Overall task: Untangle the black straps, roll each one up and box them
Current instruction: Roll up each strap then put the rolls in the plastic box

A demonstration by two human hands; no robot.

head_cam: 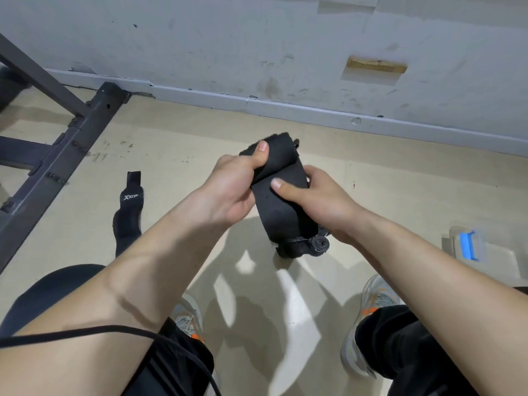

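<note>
Held strap: a wide black strap (281, 195) is held up above the floor (200, 132), out in front of the knees; its fuzzy upper end is folded over and a tightly rolled part (304, 247) is seen at its lower end
Left hand: the left hand (228, 192) is closed on the upper end of the black strap, with the thumb pressed onto the top face and the fingers curled underneath
Right hand: the right hand (325, 201) is gripped round the middle of the same strap, with the thumb laid flat across its face and the fingers wrapped behind, mostly hidden
Other strap: a second strap (127, 212), marked with a white logo, is laid out on the floor to the left, well apart from both hands
Container: a pale container (468, 248) with a blue part is seen on the floor at the right; it is blurred and its contents cannot be told
Frame: a dark metal frame (57, 155) is set on the floor at the left, reaching to the wall
Cable: a thin black cable (85, 330) is draped across the left forearm
</note>
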